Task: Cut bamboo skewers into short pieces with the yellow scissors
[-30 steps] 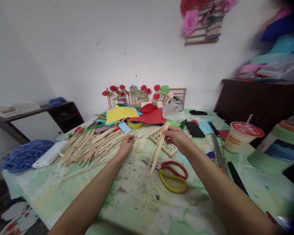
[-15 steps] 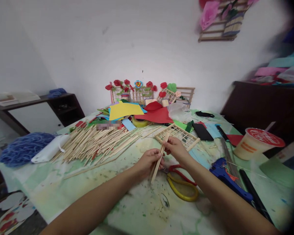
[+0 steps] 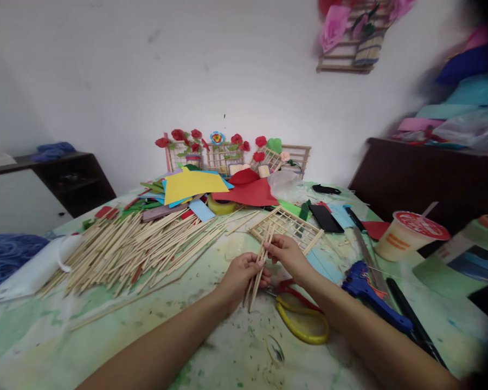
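Observation:
A few thin wooden sticks (image 3: 255,290) stand tilted above the table, held between both hands. My left hand (image 3: 244,275) pinches them around their middle, thumb on top. Higher up, the fingers of my right hand (image 3: 285,253) close on the same sticks. Their lower ends fan slightly apart. Just behind the sticks lies a small wooden lattice (image 3: 296,227), partly covered by my right hand. Scissors with red and yellow handles (image 3: 303,323) rest below my right wrist, their blades mostly hidden by the hands.
A big heap of wooden sticks (image 3: 134,244) spreads on the left. Yellow paper (image 3: 195,185) and red paper (image 3: 248,190) lie behind. On the right are a blue glue gun (image 3: 374,300), a black phone (image 3: 326,218), and a lidded drink cup (image 3: 409,235). Flower-decorated lattices (image 3: 224,157) lean against the wall.
The view has turned slightly right, so the table things appear further left. The sticks in my hands have spread apart at their ends; both hands still grip them.

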Action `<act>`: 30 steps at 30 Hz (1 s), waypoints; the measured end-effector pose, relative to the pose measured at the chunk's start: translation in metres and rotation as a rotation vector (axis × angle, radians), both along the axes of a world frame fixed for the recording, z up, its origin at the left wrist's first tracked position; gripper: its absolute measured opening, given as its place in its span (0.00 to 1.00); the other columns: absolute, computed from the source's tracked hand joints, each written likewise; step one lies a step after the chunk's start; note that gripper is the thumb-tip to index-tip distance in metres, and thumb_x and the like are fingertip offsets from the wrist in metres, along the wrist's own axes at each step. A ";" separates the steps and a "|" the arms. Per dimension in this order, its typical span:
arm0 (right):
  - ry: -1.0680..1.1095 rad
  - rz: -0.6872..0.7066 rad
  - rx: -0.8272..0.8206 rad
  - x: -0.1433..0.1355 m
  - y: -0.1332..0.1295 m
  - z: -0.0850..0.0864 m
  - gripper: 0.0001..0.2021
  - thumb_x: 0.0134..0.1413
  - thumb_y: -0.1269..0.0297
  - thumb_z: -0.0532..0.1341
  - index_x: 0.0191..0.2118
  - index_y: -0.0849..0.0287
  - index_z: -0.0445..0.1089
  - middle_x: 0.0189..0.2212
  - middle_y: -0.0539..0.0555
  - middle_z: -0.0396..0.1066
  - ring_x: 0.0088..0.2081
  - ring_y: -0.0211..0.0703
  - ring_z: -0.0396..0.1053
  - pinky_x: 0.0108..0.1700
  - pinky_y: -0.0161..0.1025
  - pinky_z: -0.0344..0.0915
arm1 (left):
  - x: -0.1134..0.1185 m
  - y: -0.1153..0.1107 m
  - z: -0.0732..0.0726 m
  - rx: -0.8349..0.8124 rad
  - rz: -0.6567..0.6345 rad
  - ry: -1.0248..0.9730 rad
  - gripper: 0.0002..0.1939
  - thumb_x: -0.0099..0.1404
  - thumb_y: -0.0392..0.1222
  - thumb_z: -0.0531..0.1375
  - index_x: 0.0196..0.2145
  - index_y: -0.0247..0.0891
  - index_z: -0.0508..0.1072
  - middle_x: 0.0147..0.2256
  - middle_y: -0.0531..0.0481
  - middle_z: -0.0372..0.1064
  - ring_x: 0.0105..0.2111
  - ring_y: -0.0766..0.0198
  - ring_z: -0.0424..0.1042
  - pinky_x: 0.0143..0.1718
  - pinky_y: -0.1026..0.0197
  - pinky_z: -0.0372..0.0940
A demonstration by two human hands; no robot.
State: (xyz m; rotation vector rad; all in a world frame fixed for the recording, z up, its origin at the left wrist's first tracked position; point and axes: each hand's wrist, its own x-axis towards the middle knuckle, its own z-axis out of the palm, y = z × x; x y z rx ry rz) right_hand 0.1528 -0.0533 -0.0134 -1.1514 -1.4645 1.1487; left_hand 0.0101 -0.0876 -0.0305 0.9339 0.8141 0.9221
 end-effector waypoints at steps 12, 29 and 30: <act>0.020 -0.106 0.025 -0.008 -0.012 0.001 0.16 0.39 0.52 0.64 0.21 0.58 0.61 0.15 0.44 0.59 0.17 0.32 0.54 0.20 0.32 0.52 | -0.003 -0.004 -0.005 0.004 -0.012 -0.084 0.14 0.53 0.44 0.64 0.30 0.33 0.65 0.24 0.49 0.71 0.22 0.70 0.70 0.26 0.69 0.63; 0.013 -0.257 0.038 -0.019 -0.024 0.001 0.18 0.39 0.49 0.65 0.20 0.59 0.63 0.15 0.46 0.57 0.19 0.33 0.52 0.22 0.33 0.51 | -0.010 -0.003 -0.004 -0.087 -0.029 -0.252 0.17 0.50 0.45 0.65 0.30 0.35 0.62 0.23 0.48 0.72 0.21 0.68 0.71 0.25 0.68 0.63; 0.009 -0.269 0.036 -0.018 -0.023 0.000 0.18 0.39 0.49 0.65 0.20 0.59 0.64 0.15 0.46 0.57 0.19 0.33 0.52 0.22 0.33 0.51 | -0.010 -0.003 -0.005 -0.097 -0.031 -0.260 0.16 0.50 0.44 0.65 0.31 0.35 0.62 0.23 0.48 0.72 0.22 0.67 0.72 0.26 0.68 0.63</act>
